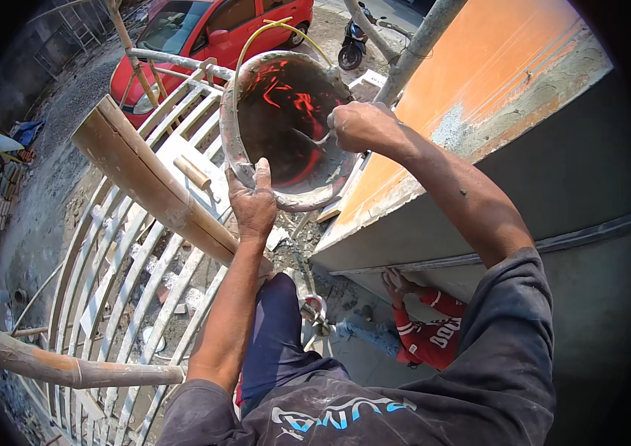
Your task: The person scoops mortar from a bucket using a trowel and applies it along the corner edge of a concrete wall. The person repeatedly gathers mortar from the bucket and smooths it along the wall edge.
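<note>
A plaster-crusted bucket (pixel 286 189) with a yellow handle and a dark interior streaked red is held up at top centre. My left hand (pixel 254 208) grips its near left rim, thumb upward. My right hand (pixel 364 130) is closed at the bucket's right side. A thin curved grey piece inside the bucket reaches toward that fist; I cannot make out what it is. A thick bamboo pole (pixel 137 178) rises just left of my left arm. An orange wall surface (pixel 460 67) with a rough cement edge lies beside my right arm.
A white slatted grille (pixel 100 297), bamboo scaffold (pixel 78 368) and a white board with a short cylinder (pixel 192 172) lie left and below. A red car (pixel 211 22) and scooter (pixel 353 48) stand beyond. A person in red sleeves (pixel 423 342) touches the grey wall (pixel 538 178) below right.
</note>
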Motion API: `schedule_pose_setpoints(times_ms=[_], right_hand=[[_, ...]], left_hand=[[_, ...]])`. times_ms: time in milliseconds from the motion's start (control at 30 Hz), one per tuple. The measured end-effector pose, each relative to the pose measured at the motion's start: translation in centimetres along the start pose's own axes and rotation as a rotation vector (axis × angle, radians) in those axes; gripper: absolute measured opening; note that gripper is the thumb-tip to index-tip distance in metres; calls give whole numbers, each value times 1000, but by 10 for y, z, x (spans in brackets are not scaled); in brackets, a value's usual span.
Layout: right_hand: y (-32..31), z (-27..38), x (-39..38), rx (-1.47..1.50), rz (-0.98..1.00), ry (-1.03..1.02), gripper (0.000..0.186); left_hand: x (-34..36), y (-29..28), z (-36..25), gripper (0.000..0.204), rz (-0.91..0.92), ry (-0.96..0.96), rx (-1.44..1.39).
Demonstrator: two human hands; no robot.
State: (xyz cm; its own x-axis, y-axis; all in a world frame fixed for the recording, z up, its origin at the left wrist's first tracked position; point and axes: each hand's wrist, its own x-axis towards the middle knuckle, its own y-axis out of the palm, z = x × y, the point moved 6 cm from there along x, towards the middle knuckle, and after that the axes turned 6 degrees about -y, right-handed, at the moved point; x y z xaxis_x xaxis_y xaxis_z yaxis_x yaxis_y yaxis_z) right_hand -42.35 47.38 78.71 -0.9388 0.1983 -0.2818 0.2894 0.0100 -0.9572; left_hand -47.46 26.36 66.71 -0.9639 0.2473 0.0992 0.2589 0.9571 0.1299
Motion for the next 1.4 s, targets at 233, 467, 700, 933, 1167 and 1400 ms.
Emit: schedule_pose_setpoints(times_ms=[233,467,700,933,1167,1400], right_hand=[[53,-8,-4,446,-163,187,37],[81,14,16,1058,-46,224,45],[97,26,28,1482,-58,99,32],[98,14,12,1744,13,38,52],[63,-8,-85,1570,-273,-31,65],[49,-13,-262,1682,-525,-20,56]], left_hand=[[-4,-2,0,49,-5,6,65],[-5,-5,7,51,61,-62,41],[-2,-4,6,53,54,-73,143],[10,3,-18,56,12,56,85],[77,-16,-4,52,-82,-147,-138],[131,-26,15,36,-433,-571,-345]])
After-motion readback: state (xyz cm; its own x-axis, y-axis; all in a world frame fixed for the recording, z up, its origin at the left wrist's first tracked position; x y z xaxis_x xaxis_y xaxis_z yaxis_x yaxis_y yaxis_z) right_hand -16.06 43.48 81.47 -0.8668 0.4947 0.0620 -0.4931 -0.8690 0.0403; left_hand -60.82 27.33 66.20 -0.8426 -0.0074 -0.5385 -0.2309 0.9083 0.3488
